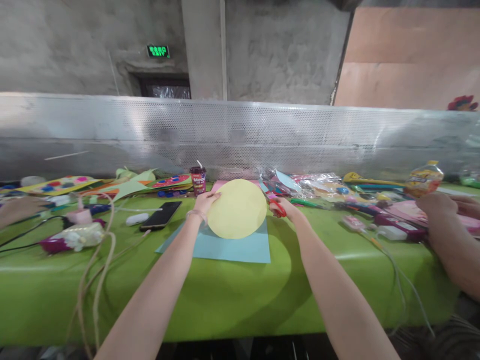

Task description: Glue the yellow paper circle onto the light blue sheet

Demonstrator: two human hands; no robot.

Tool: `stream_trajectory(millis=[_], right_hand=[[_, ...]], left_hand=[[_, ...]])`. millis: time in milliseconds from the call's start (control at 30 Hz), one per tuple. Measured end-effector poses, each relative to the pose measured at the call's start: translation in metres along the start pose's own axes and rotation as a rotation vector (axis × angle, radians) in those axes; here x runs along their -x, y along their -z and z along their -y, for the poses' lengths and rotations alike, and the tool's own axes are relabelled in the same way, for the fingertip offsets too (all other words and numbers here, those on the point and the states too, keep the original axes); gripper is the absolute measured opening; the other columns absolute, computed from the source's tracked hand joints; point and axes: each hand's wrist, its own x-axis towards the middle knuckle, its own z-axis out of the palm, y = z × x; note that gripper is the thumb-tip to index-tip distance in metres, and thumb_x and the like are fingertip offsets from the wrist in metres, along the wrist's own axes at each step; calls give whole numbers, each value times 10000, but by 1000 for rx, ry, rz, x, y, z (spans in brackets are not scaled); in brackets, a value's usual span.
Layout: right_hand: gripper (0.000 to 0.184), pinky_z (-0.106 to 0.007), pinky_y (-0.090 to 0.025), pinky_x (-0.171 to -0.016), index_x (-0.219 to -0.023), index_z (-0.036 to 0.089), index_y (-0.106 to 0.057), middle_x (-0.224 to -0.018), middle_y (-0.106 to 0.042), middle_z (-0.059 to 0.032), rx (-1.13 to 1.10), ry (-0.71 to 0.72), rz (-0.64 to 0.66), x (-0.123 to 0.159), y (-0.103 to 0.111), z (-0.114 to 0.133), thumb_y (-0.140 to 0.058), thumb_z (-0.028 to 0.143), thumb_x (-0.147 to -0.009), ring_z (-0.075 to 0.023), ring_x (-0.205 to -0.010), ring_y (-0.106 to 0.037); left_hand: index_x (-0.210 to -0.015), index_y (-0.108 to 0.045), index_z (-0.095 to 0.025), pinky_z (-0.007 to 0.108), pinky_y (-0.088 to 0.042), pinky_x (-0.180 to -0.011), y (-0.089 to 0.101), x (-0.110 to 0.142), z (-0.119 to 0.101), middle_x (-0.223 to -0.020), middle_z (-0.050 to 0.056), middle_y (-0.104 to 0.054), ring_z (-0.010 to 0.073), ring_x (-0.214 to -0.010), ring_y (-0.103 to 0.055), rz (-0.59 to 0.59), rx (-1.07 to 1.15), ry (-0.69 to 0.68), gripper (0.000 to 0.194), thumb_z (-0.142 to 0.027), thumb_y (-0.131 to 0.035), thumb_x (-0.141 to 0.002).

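Note:
My left hand [206, 202] pinches the left edge of a round yellow paper disc [238, 210], which it holds up above the table. In my right hand [287, 207] is a pair of scissors with red handles [277, 209], close to the disc's right edge. The blades are mostly hidden, so whether they touch the paper is unclear. Beneath the disc a light blue paper sheet [240, 252] lies on the green table cover [225, 300]. A strip of pink paper shows behind the disc.
A purple cup with a straw [198, 181] stands behind my left hand, and a black phone [162, 216] lies left. Cables [107, 255] hang over the front edge. Plastic-wrapped craft pieces [318, 185] lie at the back. Another person's hands [438, 207] are at the right, another hand [22, 211] far left.

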Motion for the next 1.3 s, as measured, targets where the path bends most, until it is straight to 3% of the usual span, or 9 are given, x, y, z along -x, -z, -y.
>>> stream_trajectory(millis=[233,433,1300], right_hand=[[206,-230,-477,-530,-966,136,-564,-830,-586,-6,39,42,0,0,-1,-2,-512,313,-877,-82,-616,-550],[215,-258,-493,-578,-991,140,-564,-883,-593,-20,95,63,24,-2,0,-6,-516,314,-874,-100,-673,-569],[178,-232,-483,-544,-964,146,-568,-849,-591,-10,204,51,-4,2,4,-4,-516,291,-875,-83,-631,-552]], left_hand=[[-960,-592,-121,329,-509,-706,0,2,-3,-924,43,-623,150,-785,-606,75,-7,79,242,-334,-529,-866],[-963,-588,-118,321,-510,-690,1,1,-1,-922,41,-613,147,-777,-599,99,-21,91,221,-308,-548,-856],[-932,-600,-116,327,-505,-704,4,2,-4,-900,36,-623,147,-775,-604,94,-56,98,213,-308,-558,-850]])
